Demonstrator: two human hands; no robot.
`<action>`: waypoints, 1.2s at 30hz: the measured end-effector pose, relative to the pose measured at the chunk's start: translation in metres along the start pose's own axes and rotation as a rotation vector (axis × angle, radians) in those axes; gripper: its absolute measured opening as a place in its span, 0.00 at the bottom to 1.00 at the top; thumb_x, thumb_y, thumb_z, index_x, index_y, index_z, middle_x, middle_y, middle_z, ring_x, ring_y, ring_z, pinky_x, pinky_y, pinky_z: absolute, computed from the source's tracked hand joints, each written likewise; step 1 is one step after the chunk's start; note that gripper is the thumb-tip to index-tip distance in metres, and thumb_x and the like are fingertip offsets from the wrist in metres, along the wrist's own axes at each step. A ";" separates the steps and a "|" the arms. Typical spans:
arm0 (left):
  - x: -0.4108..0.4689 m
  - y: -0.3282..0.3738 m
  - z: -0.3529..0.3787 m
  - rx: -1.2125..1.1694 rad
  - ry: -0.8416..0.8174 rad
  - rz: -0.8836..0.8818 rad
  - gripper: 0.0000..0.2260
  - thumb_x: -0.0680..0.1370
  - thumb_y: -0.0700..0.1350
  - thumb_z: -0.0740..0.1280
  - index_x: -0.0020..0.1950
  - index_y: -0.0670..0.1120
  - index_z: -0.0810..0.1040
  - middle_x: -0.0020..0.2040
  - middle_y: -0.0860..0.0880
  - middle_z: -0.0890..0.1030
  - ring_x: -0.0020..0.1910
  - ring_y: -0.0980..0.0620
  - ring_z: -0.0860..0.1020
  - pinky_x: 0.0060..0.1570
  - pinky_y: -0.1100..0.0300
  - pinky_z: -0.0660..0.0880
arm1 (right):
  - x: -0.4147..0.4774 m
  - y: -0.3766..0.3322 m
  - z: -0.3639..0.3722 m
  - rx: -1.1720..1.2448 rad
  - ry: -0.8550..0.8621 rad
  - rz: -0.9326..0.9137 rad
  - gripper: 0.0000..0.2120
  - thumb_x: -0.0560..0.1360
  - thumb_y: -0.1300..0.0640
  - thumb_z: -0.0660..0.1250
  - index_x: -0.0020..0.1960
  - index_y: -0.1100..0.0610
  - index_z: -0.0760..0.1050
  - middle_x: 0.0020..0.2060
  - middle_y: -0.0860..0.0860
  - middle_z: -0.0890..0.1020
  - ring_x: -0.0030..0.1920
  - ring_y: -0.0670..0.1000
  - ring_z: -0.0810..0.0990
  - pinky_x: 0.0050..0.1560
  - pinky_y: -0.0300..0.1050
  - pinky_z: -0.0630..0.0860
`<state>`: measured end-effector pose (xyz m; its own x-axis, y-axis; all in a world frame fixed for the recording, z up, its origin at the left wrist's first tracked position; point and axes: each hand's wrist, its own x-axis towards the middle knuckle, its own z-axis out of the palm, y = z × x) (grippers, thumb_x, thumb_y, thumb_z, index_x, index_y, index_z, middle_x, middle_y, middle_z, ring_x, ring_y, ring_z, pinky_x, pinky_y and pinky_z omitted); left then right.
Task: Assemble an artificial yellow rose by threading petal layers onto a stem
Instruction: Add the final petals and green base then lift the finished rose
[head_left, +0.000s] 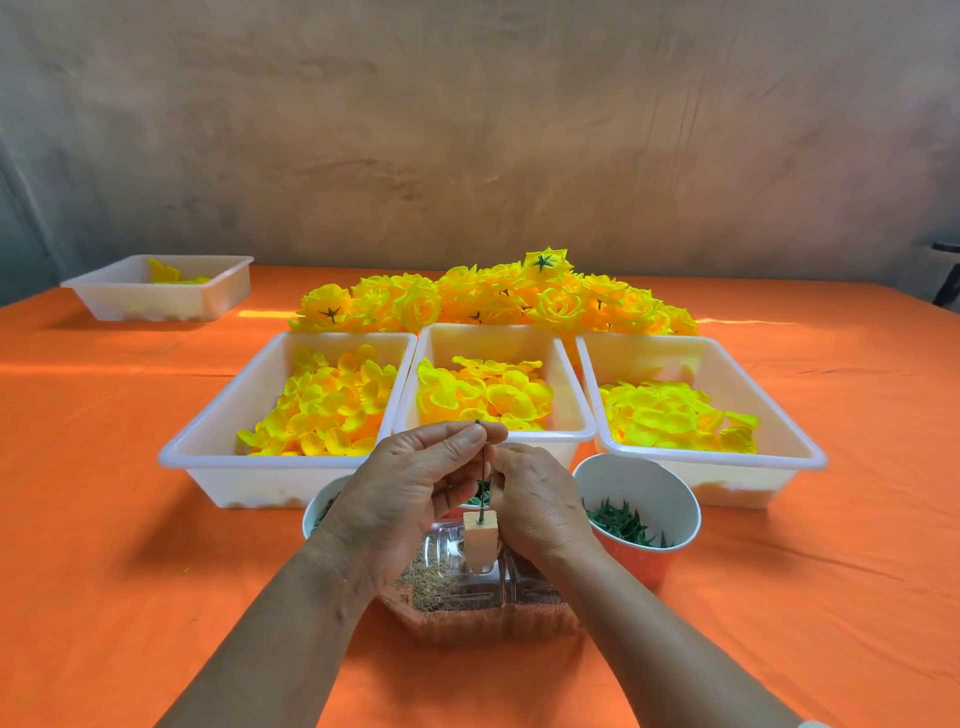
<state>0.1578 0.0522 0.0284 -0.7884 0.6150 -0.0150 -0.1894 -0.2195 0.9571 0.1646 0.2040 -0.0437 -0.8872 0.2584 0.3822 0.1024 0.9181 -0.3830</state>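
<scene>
A thin dark green stem (483, 470) stands upright in a small wooden block (480, 540), which sits in a clear plastic tray (483, 597). My left hand (410, 493) pinches the stem's top between thumb and fingers. My right hand (535, 504) curls close around the stem's lower part, just right of it; whether it touches the stem is hidden. Three white bins hold loose yellow petal layers: left (322, 405), middle (488, 392), right (675, 418). No petals are on the stem.
A pile of finished yellow roses (493, 299) lies behind the bins. An orange paper cup (641, 514) of green calyx pieces stands at right, another cup (319, 512) is partly hidden behind my left hand. A fourth white bin (161, 286) sits far left on the orange tablecloth.
</scene>
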 end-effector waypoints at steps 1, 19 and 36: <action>0.000 0.000 0.000 -0.009 -0.002 -0.004 0.10 0.70 0.49 0.69 0.45 0.48 0.88 0.40 0.50 0.84 0.39 0.58 0.80 0.41 0.65 0.76 | 0.000 0.000 0.000 0.000 -0.003 -0.001 0.10 0.78 0.58 0.58 0.51 0.52 0.78 0.49 0.50 0.80 0.51 0.53 0.75 0.41 0.43 0.65; 0.000 -0.002 0.002 -0.095 0.014 -0.044 0.10 0.69 0.47 0.69 0.42 0.45 0.87 0.38 0.49 0.83 0.36 0.58 0.80 0.38 0.67 0.77 | 0.000 0.000 0.000 0.012 0.023 0.010 0.09 0.77 0.59 0.59 0.46 0.54 0.78 0.46 0.51 0.80 0.47 0.54 0.75 0.39 0.43 0.62; 0.002 0.003 -0.002 0.197 0.041 0.092 0.09 0.68 0.51 0.70 0.41 0.50 0.88 0.38 0.50 0.84 0.38 0.59 0.80 0.40 0.65 0.78 | 0.000 -0.002 -0.002 0.017 -0.001 0.020 0.09 0.76 0.60 0.60 0.46 0.54 0.79 0.47 0.51 0.80 0.48 0.54 0.74 0.40 0.43 0.61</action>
<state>0.1548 0.0510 0.0308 -0.8208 0.5672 0.0674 -0.0003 -0.1184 0.9930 0.1656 0.2028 -0.0410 -0.8854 0.2766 0.3734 0.1127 0.9074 -0.4049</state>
